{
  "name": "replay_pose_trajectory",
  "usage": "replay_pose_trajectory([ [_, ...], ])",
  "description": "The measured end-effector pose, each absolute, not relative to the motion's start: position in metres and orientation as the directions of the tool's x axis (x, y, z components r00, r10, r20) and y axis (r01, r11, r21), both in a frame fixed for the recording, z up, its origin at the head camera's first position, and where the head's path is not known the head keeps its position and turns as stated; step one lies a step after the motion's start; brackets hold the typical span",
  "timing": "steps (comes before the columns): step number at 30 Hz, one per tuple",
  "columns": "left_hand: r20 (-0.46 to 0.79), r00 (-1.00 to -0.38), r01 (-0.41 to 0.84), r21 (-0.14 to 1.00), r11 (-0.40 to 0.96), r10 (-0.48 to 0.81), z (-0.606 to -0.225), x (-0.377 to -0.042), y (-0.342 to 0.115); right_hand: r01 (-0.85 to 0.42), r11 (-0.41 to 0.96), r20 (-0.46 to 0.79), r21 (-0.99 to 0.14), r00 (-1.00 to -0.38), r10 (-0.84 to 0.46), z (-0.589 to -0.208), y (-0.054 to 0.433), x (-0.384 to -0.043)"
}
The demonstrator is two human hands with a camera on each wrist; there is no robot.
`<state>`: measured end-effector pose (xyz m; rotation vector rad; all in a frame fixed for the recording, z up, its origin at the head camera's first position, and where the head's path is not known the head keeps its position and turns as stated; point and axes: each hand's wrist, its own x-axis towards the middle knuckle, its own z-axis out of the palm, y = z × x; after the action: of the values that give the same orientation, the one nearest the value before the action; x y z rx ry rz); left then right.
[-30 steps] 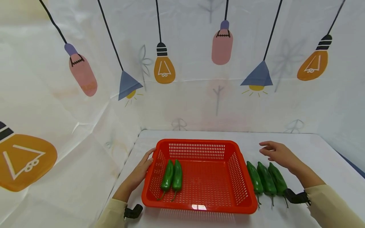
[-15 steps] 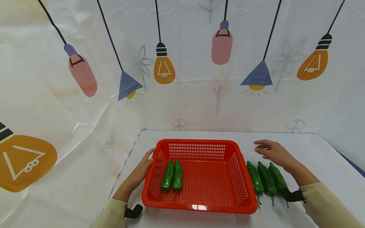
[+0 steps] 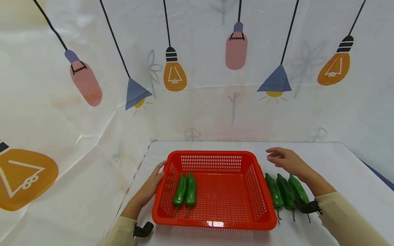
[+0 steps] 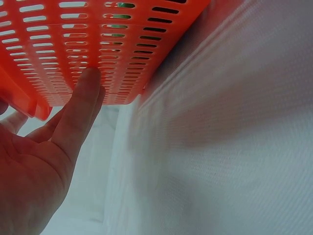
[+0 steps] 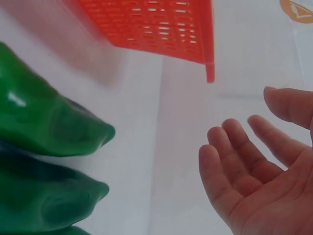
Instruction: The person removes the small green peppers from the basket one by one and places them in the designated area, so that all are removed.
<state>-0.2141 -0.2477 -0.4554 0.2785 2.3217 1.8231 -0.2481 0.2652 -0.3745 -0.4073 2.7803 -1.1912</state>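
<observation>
A red plastic basket (image 3: 215, 223) with slotted walls stands on the table, two green chili peppers (image 3: 191, 191) lying side by side at its left. My left hand (image 3: 149, 186) rests against the basket's left side near the rim; in the left wrist view its extended fingers (image 4: 80, 107) touch the slotted outer wall. To the right of the basket, three more green peppers (image 3: 286, 192) lie in a row on the table. My right hand (image 3: 284, 160) hovers beyond their far tips, beside the basket's back right corner, fingers loosely bent and holding nothing.
The white-covered table (image 3: 341, 177) reaches back to a white sheet (image 3: 209, 109) printed with hanging lamps, which also runs along the left side. A black wrist camera (image 3: 307, 206) overlaps the rightmost pepper in the head view.
My right hand has moved left and slightly away from me, toward the basket's back right corner. The left hand stays at the basket, and the head view has shifted slightly.
</observation>
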Motion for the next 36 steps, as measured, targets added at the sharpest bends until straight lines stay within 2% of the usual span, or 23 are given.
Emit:
replay_pose_trajectory([
  [17, -0.026, -0.967, 0.035, 0.972, 0.231, 0.255, -0.454, -0.213, -0.247, -0.237, 0.564, 0.059, -0.791, -0.947, -0.315, -0.367, 0.247, -0.257],
  [36, -0.019, -0.966, 0.038, 0.976, 0.216, 0.257, -0.456, -0.215, -0.249, -0.278, 0.543, 0.068, -0.792, -0.925, -0.374, -0.355, 0.214, -0.266],
])
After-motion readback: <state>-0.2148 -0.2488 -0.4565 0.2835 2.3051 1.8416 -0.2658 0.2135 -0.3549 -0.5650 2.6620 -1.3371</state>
